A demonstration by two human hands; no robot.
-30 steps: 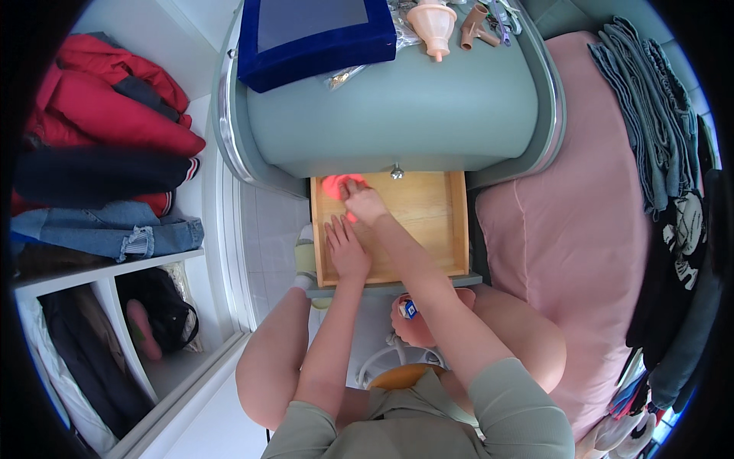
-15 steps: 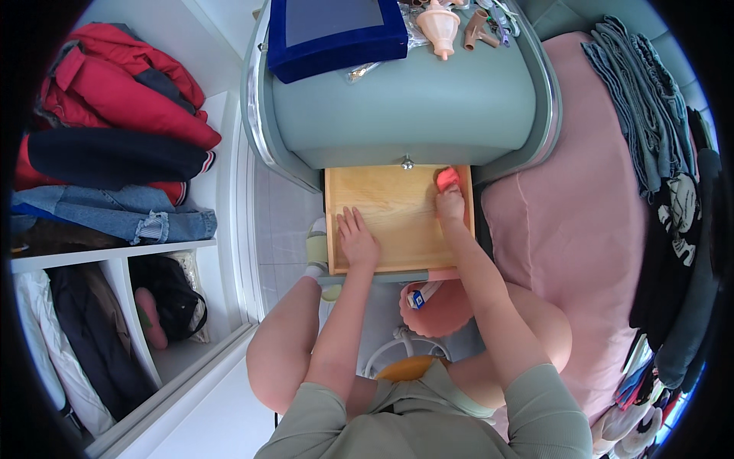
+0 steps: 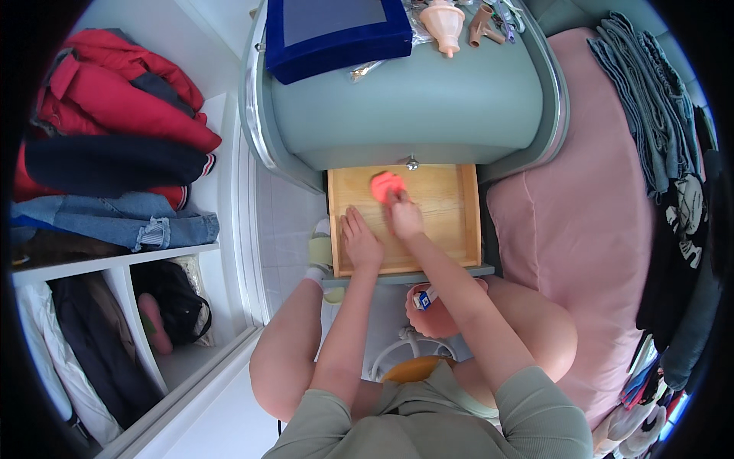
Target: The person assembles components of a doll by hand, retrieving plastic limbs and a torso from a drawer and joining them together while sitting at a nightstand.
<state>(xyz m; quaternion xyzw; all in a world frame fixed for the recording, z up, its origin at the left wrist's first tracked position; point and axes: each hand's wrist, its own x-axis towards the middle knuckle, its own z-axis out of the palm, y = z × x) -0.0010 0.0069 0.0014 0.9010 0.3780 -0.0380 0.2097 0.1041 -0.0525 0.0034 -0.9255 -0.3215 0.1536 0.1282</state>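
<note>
Head view: one coral-pink cloth, slightly blurred, inside the pulled-out wooden drawer, toward its far side, a little left of centre. Handling, by judgement: light, soft, limp, hardly fragile; likely to slide easily over smooth wood. Best hold: bunched at the near edge, where your right hand has its fingers closed on it. Your left hand: fingers extended, nothing visibly grasped, at the drawer's left side.
</note>
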